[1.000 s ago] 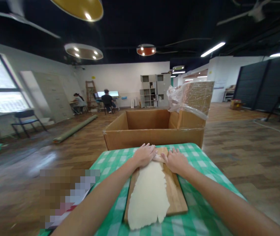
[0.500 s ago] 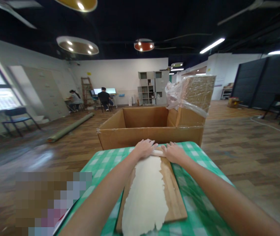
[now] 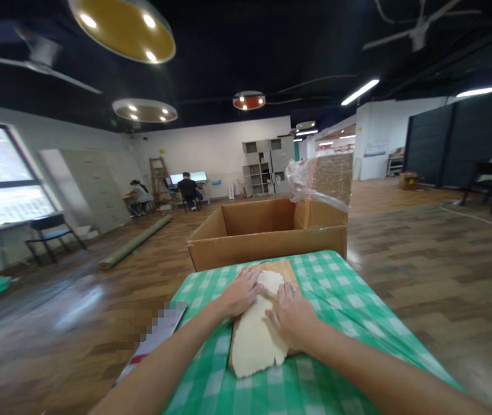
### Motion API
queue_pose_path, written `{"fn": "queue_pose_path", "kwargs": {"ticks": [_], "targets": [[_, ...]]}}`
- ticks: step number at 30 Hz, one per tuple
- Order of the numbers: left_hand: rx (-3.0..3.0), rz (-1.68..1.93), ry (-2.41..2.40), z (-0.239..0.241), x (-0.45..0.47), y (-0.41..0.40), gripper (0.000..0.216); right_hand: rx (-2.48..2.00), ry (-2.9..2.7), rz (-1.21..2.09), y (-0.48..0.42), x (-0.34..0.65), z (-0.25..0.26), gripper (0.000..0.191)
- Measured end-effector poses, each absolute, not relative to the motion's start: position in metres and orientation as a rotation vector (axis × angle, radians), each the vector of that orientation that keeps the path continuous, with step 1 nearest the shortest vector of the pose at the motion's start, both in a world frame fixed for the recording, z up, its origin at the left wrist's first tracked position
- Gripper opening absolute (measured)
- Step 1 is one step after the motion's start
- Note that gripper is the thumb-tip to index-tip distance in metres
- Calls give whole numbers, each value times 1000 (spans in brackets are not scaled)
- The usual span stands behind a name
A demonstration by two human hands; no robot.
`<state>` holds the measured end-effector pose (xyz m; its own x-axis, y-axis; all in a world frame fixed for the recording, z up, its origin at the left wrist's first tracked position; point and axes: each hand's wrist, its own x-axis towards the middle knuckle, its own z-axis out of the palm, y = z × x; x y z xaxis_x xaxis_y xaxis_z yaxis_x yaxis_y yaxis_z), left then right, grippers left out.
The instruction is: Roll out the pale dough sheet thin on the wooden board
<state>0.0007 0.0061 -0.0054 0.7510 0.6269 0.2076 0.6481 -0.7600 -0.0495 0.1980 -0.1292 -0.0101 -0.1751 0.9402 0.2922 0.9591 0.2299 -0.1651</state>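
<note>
A long, pale sheet of dough (image 3: 258,341) with ragged edges lies on a wooden board (image 3: 286,268). Across it, a light rolling pin (image 3: 268,293) shows only as a short piece between my hands; its ends are hidden beneath them. My left hand (image 3: 244,289) rests over the pin's left end, fingers pointing forward and close together. Over the right end is my right hand (image 3: 292,316), nearer to me, with its thumb apart on the dough side. The dough covers most of the board and reaches its near edge.
A green-and-white checked cloth (image 3: 336,288) covers the table. Beyond its far edge stands an open cardboard box (image 3: 267,245), with a plastic-wrapped carton (image 3: 327,178) at its right. A booklet or sheet (image 3: 159,340) lies at the left edge, partly blurred. Two people sit far back.
Both hands have come back towards me with the rolling pin, from the board's far end to around the dough's middle. Dough's far part now shows beyond them. The view has tilted up.
</note>
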Motion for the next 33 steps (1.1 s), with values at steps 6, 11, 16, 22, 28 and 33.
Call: {"fn": "queue_pose_path", "kwargs": {"ticks": [6, 11, 16, 22, 28, 33], "targets": [[-2779, -162, -1042, -7, 37, 37, 58, -1969, -2070, -61, -90, 228, -7, 66], [-2804, -166, -894, -14, 81, 87, 56, -1918, -2326, -110, -44, 274, -9, 52], [-2829, -125, -794, -15, 110, 118, 49, -1944, -2406, -150, -9, 301, -11, 51], [-2775, -102, -818, -16, 116, 122, 43, -1889, -2432, -133, 0, 306, -17, 47], [-2727, -120, -880, -18, 84, 89, 49, -1710, -2344, -205, -49, 267, -16, 58], [-2754, -215, -1040, -13, 36, 35, 55, -1581, -2283, -150, -99, 224, -18, 71]]}}
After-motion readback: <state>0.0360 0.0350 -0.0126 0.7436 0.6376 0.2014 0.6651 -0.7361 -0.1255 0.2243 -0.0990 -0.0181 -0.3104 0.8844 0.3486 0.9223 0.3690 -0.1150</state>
